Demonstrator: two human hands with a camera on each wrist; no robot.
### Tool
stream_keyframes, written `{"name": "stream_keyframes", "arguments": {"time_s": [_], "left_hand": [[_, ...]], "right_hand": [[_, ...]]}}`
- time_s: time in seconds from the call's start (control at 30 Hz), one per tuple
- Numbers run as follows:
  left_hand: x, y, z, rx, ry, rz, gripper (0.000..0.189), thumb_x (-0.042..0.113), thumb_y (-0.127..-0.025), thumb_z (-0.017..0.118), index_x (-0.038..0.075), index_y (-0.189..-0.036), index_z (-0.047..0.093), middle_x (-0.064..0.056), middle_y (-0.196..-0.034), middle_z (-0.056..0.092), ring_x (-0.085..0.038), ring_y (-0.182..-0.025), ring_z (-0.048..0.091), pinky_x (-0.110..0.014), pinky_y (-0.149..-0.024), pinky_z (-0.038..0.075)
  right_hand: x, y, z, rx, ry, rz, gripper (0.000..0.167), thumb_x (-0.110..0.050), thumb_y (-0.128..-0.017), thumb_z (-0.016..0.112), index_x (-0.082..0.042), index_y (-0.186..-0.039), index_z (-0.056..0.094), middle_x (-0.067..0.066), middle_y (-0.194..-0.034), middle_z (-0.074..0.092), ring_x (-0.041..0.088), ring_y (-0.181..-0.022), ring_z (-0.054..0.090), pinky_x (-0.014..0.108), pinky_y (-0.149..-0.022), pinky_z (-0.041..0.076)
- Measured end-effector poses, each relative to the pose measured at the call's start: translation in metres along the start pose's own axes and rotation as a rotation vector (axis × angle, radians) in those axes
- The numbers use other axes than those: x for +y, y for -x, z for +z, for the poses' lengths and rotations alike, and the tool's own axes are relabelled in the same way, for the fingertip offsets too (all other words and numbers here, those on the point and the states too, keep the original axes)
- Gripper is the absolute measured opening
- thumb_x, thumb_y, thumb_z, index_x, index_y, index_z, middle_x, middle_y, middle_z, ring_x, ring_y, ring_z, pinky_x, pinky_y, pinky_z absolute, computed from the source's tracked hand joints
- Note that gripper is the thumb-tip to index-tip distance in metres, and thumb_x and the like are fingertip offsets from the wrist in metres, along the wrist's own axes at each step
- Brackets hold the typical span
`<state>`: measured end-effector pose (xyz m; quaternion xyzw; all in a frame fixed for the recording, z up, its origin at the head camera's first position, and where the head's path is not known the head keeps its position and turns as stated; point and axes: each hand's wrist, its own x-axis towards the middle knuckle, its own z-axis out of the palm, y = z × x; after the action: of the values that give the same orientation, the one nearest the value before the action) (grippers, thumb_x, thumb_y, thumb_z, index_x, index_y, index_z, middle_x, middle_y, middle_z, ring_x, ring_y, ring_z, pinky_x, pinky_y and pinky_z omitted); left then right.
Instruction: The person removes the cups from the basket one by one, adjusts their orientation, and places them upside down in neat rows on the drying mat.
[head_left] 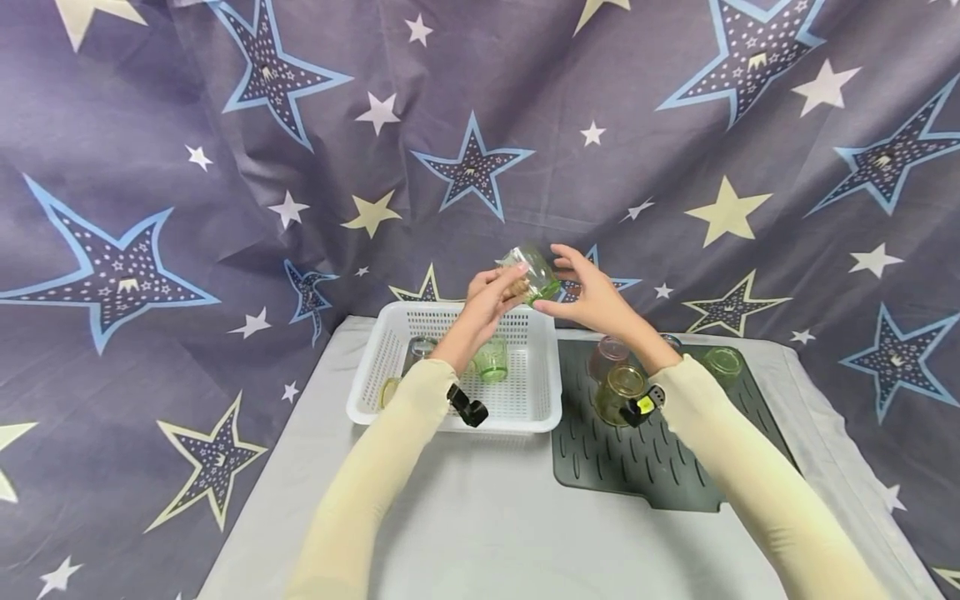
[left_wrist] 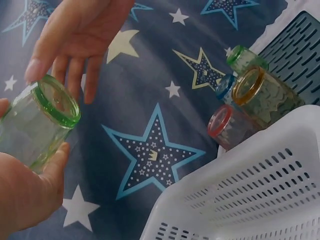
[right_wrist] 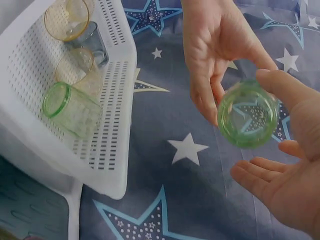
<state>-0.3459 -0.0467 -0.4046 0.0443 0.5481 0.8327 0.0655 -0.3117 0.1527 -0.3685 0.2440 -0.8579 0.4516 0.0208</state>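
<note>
A clear, green-tinted glass [head_left: 538, 268] is held tilted in the air by the left hand [head_left: 487, 300], its deeper-green end turned toward the right hand [head_left: 592, 293].

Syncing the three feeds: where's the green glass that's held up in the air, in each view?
Head: green glass, just right of centre, slightly above mid-height.
Left wrist: green glass, at the left edge, around mid-height.
Right wrist: green glass, right of centre, around mid-height.
Shared landmark: white basket, below the glass in head, lower right in left wrist, upper left in right wrist.
</note>
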Motion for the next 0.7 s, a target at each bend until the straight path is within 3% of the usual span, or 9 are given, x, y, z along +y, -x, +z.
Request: {"name": "stream_keyframes", "arguments": {"time_s": [0.2,0.4,0.6,0.7], "left_hand": [[-0.002,-0.001,0.006,0.029,0.038,-0.003,0.028,0.017,-0.093,0.074,0.015,-0.071,0.058,0.005,-0.067,0.051,-0.009,-0.067,0.049,-0.030,-0.085,0.060],[-0.003,-0.001,0.013,0.050,0.063,-0.017,0.018,0.017,-0.092,0.076,0.012,-0.081,0.063,0.002,-0.081,0.064,-0.009,-0.075,0.062,-0.025,-0.080,0.060],[-0.001,0.000,0.015,0.022,0.046,-0.032,0.013,0.016,-0.093,0.074,0.009,-0.087,0.064,0.001,-0.086,0.064,-0.008,-0.076,0.062,-0.023,-0.077,0.060],[0.001,0.000,0.013,-0.011,0.065,-0.057,0.019,0.012,-0.095,0.070,0.002,-0.109,0.061,-0.003,-0.096,0.065,-0.010,-0.080,0.065,-0.027,-0.086,0.060]], "right_hand": [[-0.004,-0.002,0.007,0.057,-0.007,-0.007,0.096,-0.024,-0.087,0.082,-0.012,-0.162,0.022,0.025,-0.153,0.042,0.041,-0.139,0.048,0.057,-0.113,0.044],[-0.002,-0.003,0.012,0.119,-0.012,-0.018,0.094,-0.021,-0.086,0.082,-0.013,-0.160,0.025,0.023,-0.145,0.049,0.039,-0.130,0.054,0.057,-0.105,0.050],[0.003,-0.001,0.014,0.176,-0.023,-0.039,0.082,-0.012,-0.085,0.081,-0.008,-0.153,0.034,0.022,-0.138,0.054,0.038,-0.120,0.059,0.055,-0.094,0.053],[0.004,-0.001,0.015,0.193,-0.063,-0.076,0.074,-0.003,-0.085,0.079,0.000,-0.147,0.039,0.026,-0.135,0.056,0.042,-0.115,0.060,0.056,-0.093,0.053]]}}
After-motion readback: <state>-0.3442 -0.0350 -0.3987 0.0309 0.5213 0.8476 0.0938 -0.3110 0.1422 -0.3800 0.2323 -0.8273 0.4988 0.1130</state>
